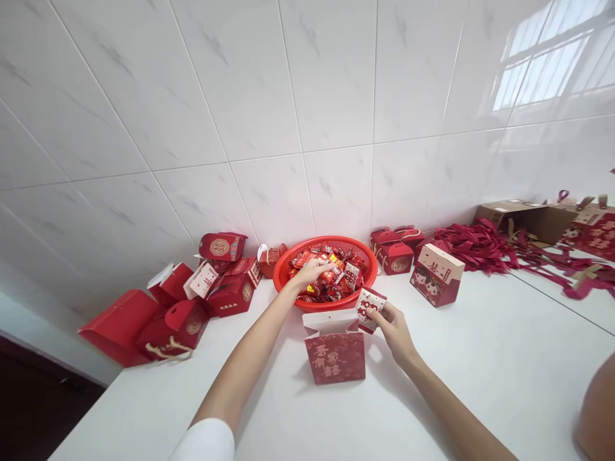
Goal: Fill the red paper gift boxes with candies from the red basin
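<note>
White table [456, 365]: bears a red basket [373, 264] and, nearer you, an open box [335, 358], upright. Step in hand: your left hand [311, 273] reaches among the sweets [331, 292] in the basket, fingers outstretched; whether they grip one, you cannot tell. Your right hand [398, 331] clamps a packet [368, 308] between thumb and fingers, beside the box's mouth. As judged, any lift from the basket calls for a fingertip pinch.
</note>
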The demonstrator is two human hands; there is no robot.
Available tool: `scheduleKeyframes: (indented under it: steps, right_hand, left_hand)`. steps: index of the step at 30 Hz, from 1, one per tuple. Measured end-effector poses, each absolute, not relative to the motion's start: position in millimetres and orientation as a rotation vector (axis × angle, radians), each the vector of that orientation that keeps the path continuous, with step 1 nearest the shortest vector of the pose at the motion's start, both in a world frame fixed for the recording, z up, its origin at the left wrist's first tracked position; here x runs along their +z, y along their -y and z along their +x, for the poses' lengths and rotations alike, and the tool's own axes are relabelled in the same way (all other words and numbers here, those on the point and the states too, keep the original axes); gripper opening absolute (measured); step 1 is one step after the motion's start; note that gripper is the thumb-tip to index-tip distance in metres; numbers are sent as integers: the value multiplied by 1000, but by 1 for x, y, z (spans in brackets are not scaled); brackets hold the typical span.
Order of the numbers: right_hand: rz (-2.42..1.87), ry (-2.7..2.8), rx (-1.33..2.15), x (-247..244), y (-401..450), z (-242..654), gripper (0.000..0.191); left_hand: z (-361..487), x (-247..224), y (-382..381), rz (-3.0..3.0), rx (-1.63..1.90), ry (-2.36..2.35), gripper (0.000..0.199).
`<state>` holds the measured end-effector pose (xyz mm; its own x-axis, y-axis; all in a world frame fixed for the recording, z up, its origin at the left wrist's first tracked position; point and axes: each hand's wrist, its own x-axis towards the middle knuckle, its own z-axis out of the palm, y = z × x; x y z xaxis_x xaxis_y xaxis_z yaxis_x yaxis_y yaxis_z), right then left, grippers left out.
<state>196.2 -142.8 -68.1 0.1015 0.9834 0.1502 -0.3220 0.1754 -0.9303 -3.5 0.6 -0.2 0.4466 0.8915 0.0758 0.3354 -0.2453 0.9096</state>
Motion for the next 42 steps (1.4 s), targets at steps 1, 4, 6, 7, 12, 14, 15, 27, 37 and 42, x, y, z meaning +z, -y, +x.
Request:
scheduleKeyframes:
  steps: [1,4,6,7,12,14,15,27,37,42]
  right_hand:
    - [-878,983,1172,-68,143,196,46]
    - [-883,996,1156,-69,142,197,46]
    - [-893,1007,1148,-70,142,197,46]
    - [-898,1012,1142,-70,142,197,46]
    - [-919,1020,1124,-70,142,198,49]
    - [-919,1013,1125,-70,142,199,50]
    - [-919,1009,1125,-70,142,199,50]
    - [-905,1003,1138,-71,141,198,50]
    - [-865,1021,1136,-69,143,197,48]
    - [-883,1023,1127,-70,141,198,50]
  left_hand:
    - [-4,-2,-1,1797,765,-1047,57]
    - [-4,-4,-3,1805,727,-1037,55]
    - [-3,-5,-1,1821,699,-1010,50]
    - [-3,-5,0,1836,674,-985,47]
    - [-2,-9,4,1984,524,-936,49]
    - [-3,-11,2,2051,535,-988,47]
    - [-4,-12,1,2080,553,-1021,45]
    - [-5,-19,-5,2372,492,-1190,33]
    - [16,-11,7,2406,-136,-935,38]
    - [21,-12,1,2362,-187,-1060,34]
